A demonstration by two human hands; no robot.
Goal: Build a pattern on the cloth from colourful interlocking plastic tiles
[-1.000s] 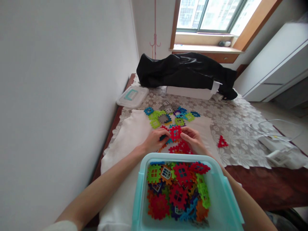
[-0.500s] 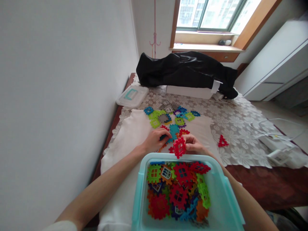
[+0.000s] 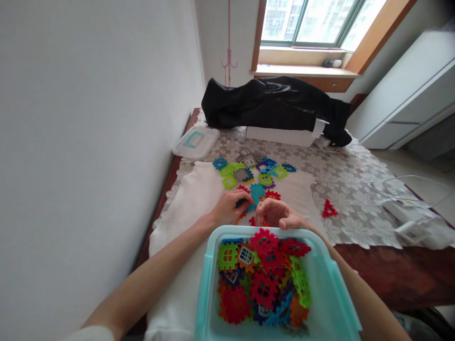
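while tiles crowd the bin, others lie outside on cloth, right hand loosely open, left hand too hidden to tell.

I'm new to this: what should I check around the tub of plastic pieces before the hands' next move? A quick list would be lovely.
1. Right hand free of pieces: ok; none shows in its loosely curled fingers.
2. Left hand free of pieces: cannot tell; its fingertips are down by the teal piece.
3. Tub uncovered: ok; the lid lies apart, beyond the hands, on the left.
4. Room in the tub: ok; its right side shows bare wall.
5. No stray pieces: not ok; a red triangle lies alone on the right.
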